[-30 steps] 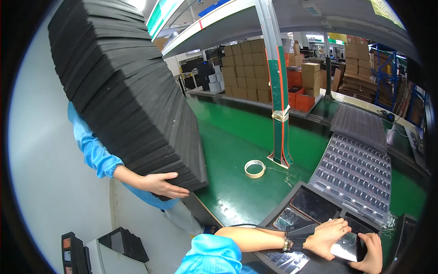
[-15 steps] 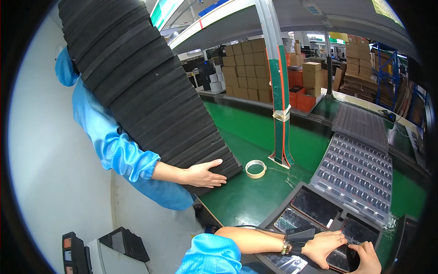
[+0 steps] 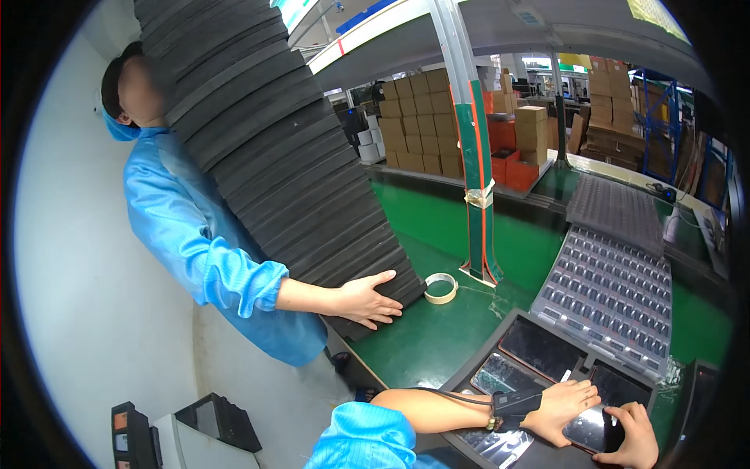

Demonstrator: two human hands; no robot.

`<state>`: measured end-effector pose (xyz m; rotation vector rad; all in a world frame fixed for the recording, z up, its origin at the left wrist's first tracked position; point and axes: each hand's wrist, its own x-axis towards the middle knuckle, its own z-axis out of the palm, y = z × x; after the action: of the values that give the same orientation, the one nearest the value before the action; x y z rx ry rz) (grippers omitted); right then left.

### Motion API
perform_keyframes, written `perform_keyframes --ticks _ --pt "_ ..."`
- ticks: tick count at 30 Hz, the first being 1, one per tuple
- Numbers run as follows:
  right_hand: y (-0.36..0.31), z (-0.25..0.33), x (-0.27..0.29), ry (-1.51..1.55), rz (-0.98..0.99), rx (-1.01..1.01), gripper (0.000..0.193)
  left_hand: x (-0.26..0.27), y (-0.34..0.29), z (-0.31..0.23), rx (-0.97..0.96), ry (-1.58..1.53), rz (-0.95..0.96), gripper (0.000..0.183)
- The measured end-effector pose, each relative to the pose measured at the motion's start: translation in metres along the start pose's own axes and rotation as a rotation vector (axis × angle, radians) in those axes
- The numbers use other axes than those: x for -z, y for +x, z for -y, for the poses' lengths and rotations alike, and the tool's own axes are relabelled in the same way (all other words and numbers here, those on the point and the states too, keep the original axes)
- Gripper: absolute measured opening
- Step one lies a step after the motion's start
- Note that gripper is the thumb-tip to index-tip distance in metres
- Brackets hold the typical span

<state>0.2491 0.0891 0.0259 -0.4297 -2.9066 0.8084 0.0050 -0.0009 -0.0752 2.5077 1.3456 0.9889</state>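
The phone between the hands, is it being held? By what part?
The left hand and right hand are at opposite sides of the phone; whether they grip it cannot be told.

Black phone tray (image 3: 473, 363): matt. Smartphone (image 3: 583, 429) inside: glossy, glass-like. Compartmented tray (image 3: 608, 293) beyond: shiny plastic. Tabletop (image 3: 422, 348) alongside: smooth, glossy.

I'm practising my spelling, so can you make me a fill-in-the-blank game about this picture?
1. The left hand and right hand are both at one shiny ____.
2. The dark band is around the ____ wrist.
3. The roll of tape lies on a table coloured ____.
4. The co-worker wears clothes coloured ____.

Missing words: phone; left; green; blue.
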Motion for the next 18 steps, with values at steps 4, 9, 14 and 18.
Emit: perform_keyframes --ticks 4,9,14,18 --pt "-0.001 0.003 0.003 -0.01 -0.013 0.001 0.081 0.001 0.003 0.0 -0.016 0.002 -0.02 0.088" --pt "-0.008 0.003 0.01 0.052 -0.023 0.047 0.076 0.001 0.01 -0.009 -0.132 0.169 -0.241 0.088" --pt "-0.015 0.009 0.018 0.117 0.028 0.131 0.07 0.045 0.014 -0.043 0.0 0.065 0.051 0.074" --pt "-0.018 0.015 0.021 0.052 0.032 0.168 0.07 0.042 0.011 -0.043 -0.038 0.109 0.036 0.079"
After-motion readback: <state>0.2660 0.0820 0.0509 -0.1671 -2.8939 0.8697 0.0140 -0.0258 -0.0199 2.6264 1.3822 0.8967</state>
